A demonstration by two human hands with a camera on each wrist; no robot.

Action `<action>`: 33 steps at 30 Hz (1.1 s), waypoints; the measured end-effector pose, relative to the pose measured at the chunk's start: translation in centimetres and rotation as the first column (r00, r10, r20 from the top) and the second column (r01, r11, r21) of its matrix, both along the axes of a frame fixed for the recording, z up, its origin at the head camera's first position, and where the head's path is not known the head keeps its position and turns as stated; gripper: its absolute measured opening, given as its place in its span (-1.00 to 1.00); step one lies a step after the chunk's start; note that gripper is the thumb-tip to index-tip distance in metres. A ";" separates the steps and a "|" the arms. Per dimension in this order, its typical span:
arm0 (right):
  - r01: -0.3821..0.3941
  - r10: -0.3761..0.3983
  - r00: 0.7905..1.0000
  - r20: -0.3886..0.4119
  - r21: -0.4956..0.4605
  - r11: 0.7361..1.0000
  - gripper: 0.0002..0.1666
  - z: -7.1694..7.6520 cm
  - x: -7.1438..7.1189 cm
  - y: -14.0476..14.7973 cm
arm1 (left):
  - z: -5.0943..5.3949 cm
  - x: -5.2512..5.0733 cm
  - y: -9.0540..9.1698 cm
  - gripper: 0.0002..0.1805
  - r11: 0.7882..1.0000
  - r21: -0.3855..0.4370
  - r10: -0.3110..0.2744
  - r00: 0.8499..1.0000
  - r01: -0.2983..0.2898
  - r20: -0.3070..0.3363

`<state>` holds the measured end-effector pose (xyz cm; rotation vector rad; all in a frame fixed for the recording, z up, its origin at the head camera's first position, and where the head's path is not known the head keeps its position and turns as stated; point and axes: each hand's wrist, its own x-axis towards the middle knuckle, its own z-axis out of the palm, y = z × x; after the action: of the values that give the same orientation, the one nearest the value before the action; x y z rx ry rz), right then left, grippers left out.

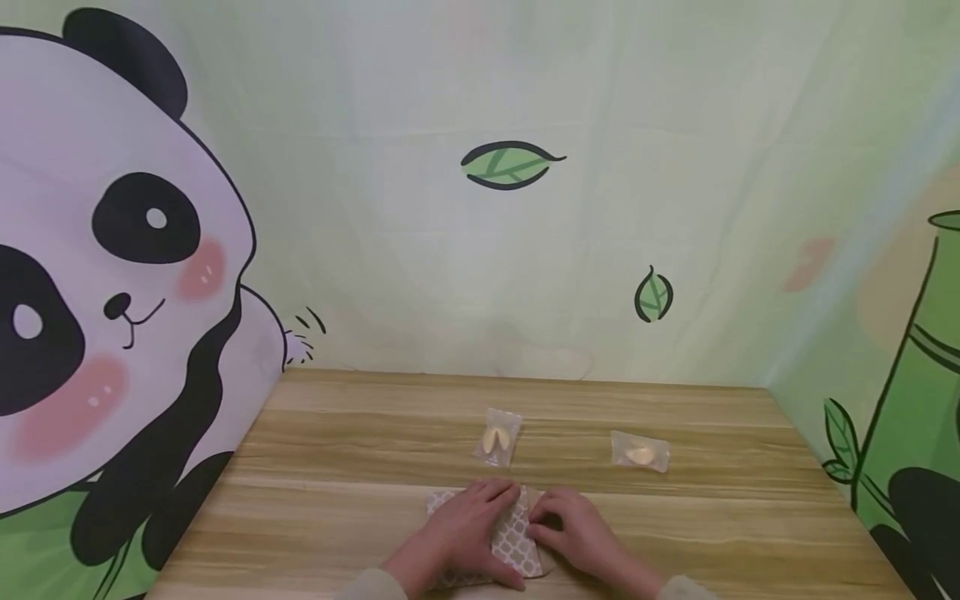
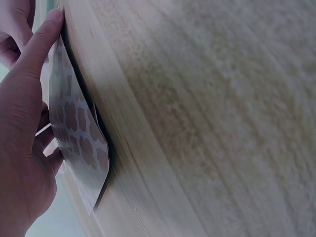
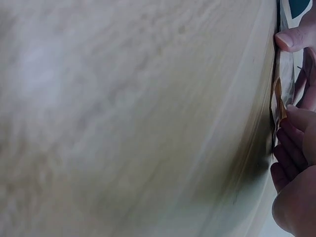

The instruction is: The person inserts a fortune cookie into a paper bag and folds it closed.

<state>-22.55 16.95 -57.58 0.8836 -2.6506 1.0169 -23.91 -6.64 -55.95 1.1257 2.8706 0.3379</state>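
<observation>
Patterned packet (image 1: 519,540) lies flat on wood table (image 1: 720,500), under L hand (image 1: 471,527), whose fingers are nearly straight, pressing w/o gripping. R hand (image 1: 573,527) has curled fingers, thumb & finger seemingly pinching packet's R edge, where a brown flap (image 3: 283,111) shows. Packet's in place & steadied; edge work looks under way, prob. unfinished since that edge sits raised, tho can't tell if it's sealed. L wrapped cookie (image 1: 497,439) & R wrapped cookie (image 1: 641,454) lie beyond, wrappers apparently intact, neither in hand

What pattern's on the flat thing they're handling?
The flat thing has white lattice on greyish beige; best: head view.
</observation>
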 end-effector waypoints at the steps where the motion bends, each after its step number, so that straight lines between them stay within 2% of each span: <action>1: 0.014 -0.014 1.000 0.021 -0.006 1.000 -0.93 0.0 0.0 -0.1 | 0.0 0.0 0.0 0.36 1.000 -0.001 0.001 1.000 -0.001 0.000; 6: 0.073 -0.070 0.993 0.096 -0.030 0.997 -0.86 0.1 -0.2 -0.7 | 0.0 0.0 0.0 0.38 1.000 -0.001 0.009 1.000 -0.009 0.022; 11: 0.103 -0.089 0.984 0.157 -0.079 0.992 -0.85 0.2 -0.1 -0.8 | -0.1 0.0 -0.2 0.41 1.000 -0.005 0.019 0.999 -0.018 0.031; 17: 0.140 -0.089 0.960 0.266 -0.180 0.974 -0.90 0.5 0.0 -0.6 | -0.3 -0.1 -0.4 0.41 0.999 0.020 0.025 0.998 -0.026 0.051; 21: 0.172 -0.103 0.946 0.307 -0.209 0.963 -0.91 0.8 0.2 -0.6 | -0.4 -0.1 -0.6 0.40 0.999 0.042 0.027 0.998 -0.029 0.048; 25: 0.176 -0.105 0.945 0.311 -0.212 0.961 -0.90 1.1 0.1 -0.8 | -0.3 0.0 -0.8 0.41 0.999 0.048 0.023 0.999 -0.025 0.039; 29: 0.158 -0.092 0.954 0.284 -0.220 0.963 -0.90 1.1 0.1 -0.5 | 0.0 0.0 -0.8 0.36 0.998 0.056 0.024 0.999 -0.027 0.049; 33: 0.069 -0.026 0.978 0.207 -0.205 0.976 -0.86 1.2 0.2 0.3 | 0.2 0.0 -0.9 0.33 0.997 0.068 0.039 0.995 -0.045 0.091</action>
<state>-22.37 17.27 -56.43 0.7010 -2.6415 1.4158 -23.89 -7.51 -55.70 1.0334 2.8281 0.4813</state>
